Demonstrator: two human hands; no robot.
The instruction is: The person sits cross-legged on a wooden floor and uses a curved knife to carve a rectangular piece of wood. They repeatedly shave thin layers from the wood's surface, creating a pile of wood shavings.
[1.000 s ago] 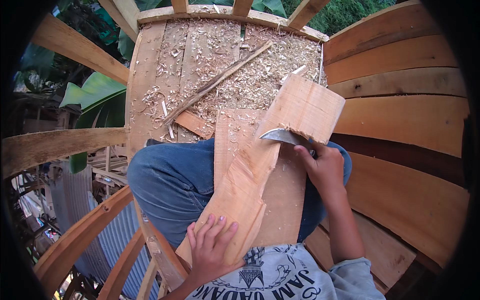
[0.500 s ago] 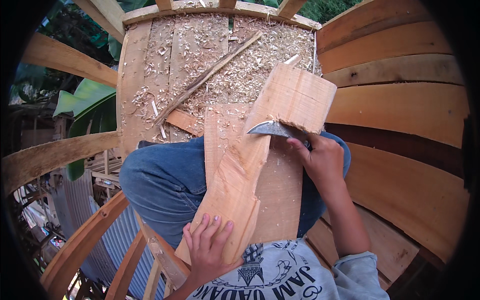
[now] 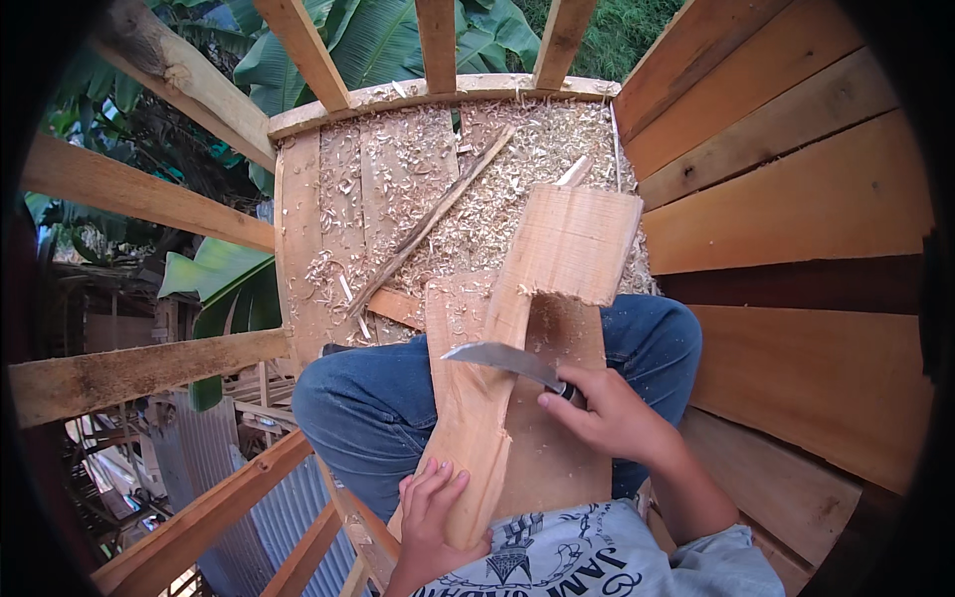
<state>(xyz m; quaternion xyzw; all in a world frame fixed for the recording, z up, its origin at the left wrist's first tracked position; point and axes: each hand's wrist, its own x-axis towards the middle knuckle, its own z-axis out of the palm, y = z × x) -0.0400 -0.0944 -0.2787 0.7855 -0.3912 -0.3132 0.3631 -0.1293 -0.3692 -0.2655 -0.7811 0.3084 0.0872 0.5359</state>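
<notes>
A pale carved wooden piece (image 3: 569, 244) leans lengthwise across my lap, its broad squared block at the far end and a narrower neck in the middle. My left hand (image 3: 434, 509) is closed around its near end, fingers over the top face. In my right hand (image 3: 622, 413) is a knife (image 3: 505, 356) with a curved blade and a dark handle. The blade lies across the narrow neck, pointing left; whether its edge bites into the wood I cannot tell. Under the piece, a flat board (image 3: 562, 473) rests between my legs.
Wood shavings (image 3: 398, 159) cover the plank floor. A long dark-edged stick (image 3: 433, 219) lies there slantwise. Slatted rails (image 3: 149, 373) stand at the left and far side, with banana leaves (image 3: 373, 60) beyond. A plank wall (image 3: 786, 219) rises close on my right.
The knife and my right hand have come nearer to me, from the notch below the block down to the neck. My left hand keeps its hold. The whole view has tilted upward.
</notes>
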